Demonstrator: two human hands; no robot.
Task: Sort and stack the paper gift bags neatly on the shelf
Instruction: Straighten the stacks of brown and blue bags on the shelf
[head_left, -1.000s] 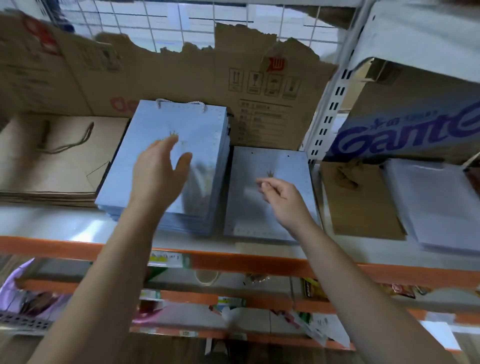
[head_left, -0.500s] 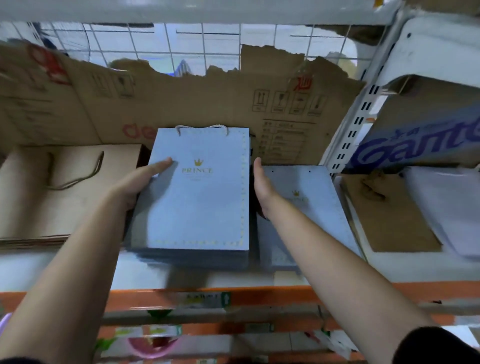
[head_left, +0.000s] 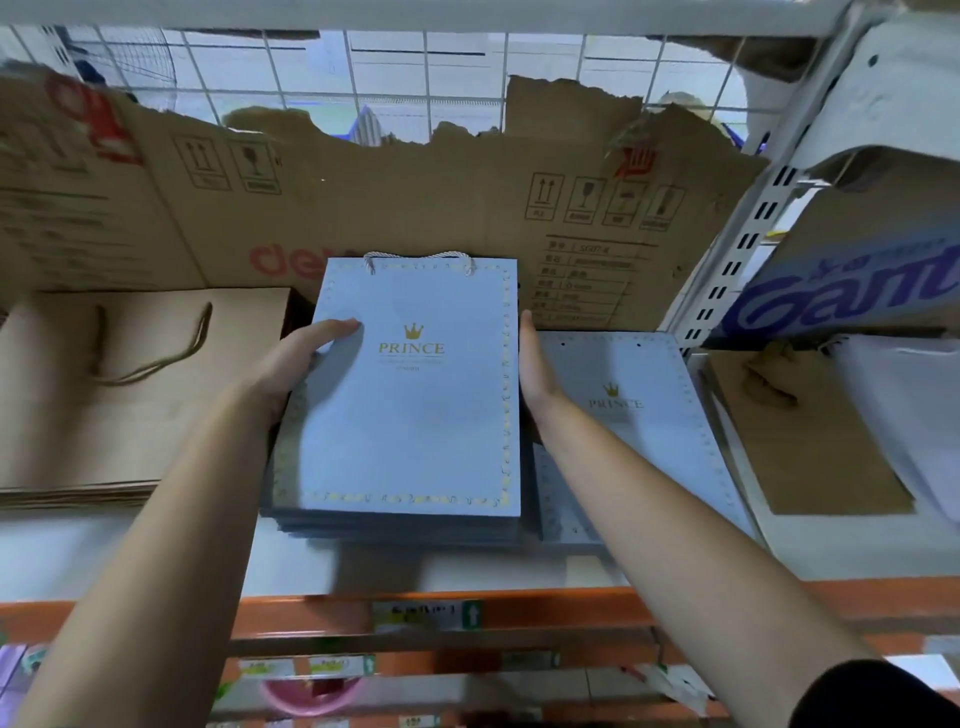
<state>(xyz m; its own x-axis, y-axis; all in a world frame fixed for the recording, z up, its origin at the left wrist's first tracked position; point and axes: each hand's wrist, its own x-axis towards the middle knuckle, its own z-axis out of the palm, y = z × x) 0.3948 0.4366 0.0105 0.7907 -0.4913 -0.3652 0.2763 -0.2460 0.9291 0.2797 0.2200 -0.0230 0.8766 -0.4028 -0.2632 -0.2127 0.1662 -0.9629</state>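
Because the white metal shelf (head_left: 156, 561) is crowded, squaring up has little room. At 12 o'clock stands a torn brown cardboard sheet (head_left: 415, 197). At 9 o'clock lies a flat pile of brown kraft paper bags (head_left: 130, 405). In the middle sits the stack of pale blue PRINCE paper gift bags (head_left: 410, 415), its lower bags out of line at 6 o'clock. A lower pile of matching blue bags (head_left: 639, 441) lies just beside it at 3 o'clock.

The left hand (head_left: 296, 364) grips the stack's left edge, with one of its fingers (head_left: 340, 328) over the top face. The right hand (head_left: 535, 374) presses the right edge with straight fingers.

Squeezing too hard could buckle the top bag. An uneven shove could slide the stack off the front lip or snag the white cord handle (head_left: 418, 257).
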